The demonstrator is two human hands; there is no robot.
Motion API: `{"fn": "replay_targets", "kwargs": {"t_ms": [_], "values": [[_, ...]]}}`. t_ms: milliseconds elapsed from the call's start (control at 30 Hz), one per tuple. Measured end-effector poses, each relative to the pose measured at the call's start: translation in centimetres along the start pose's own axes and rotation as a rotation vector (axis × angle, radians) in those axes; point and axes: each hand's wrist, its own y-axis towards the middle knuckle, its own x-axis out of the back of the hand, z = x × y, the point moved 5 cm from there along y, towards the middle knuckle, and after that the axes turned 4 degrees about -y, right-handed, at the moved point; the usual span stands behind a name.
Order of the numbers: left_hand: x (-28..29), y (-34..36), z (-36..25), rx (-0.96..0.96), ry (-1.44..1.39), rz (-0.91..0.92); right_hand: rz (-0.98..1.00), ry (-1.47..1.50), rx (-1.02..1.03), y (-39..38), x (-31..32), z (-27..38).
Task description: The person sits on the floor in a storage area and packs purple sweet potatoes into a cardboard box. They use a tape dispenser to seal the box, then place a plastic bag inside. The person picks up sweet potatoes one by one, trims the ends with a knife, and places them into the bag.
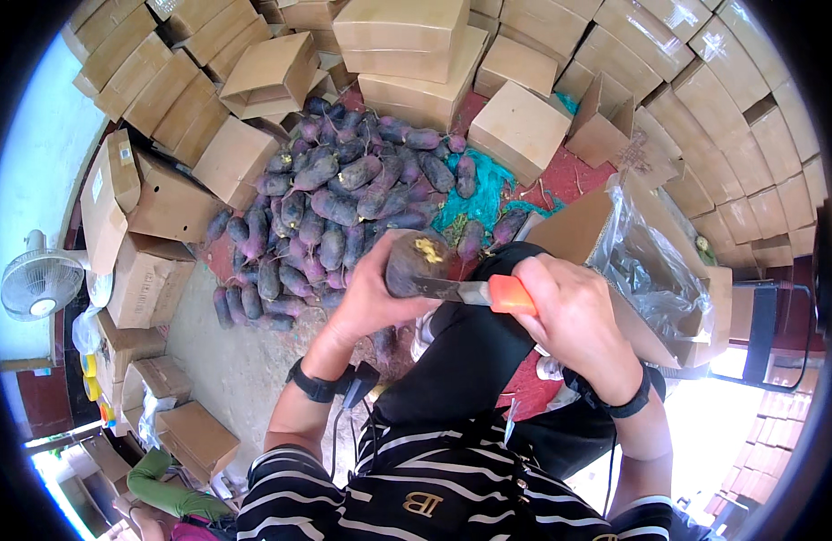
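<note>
Count: one knife (475, 292), one dark root vegetable (417, 267) in hand, one heap of similar roots (335, 206) (dozens, overlapped, exact number can't be told), one standing fan (43, 281), one open carton (567, 227) with a clear plastic liner (658, 270), two black wristbands (317, 388), one per arm. Other cartons are stacked all round, too many and too cut off to be counted. One co-worker's green sleeve (168, 482) is seen lower left. Held root is positioned at centre, over the near edge of the heap, its yellow-patched end turned up. Left hand (366, 293): grip is spread to the root's width and wrapped on its left side; forearm is angled up and right. Right hand (567, 311): grip is closed fully round the orange handle, forearm angled up and left, blade pointed left. Blade is laid across the root's lower right side; whether it is sunk in can't be told. Both hands are held near the black-clad knee (452, 356), elbows bent.
</note>
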Motion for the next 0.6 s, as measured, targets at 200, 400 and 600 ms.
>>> {"fn": "replay_targets", "kwargs": {"t_ms": [200, 400, 600], "values": [[-1.6, -0.3, -2.7, -0.125, 0.071, 0.044, -0.037, -0.031, 0.017, 0.2, 0.4, 0.2], [-2.2, -0.5, -2.9, -0.142, 0.039, 0.084, -0.063, -0.062, 0.011, -0.2, 0.5, -0.3], [-2.2, -0.5, -2.8, -0.17, 0.071, 0.098, -0.046, -0.053, -0.021, -0.8, 0.7, -0.6]]}}
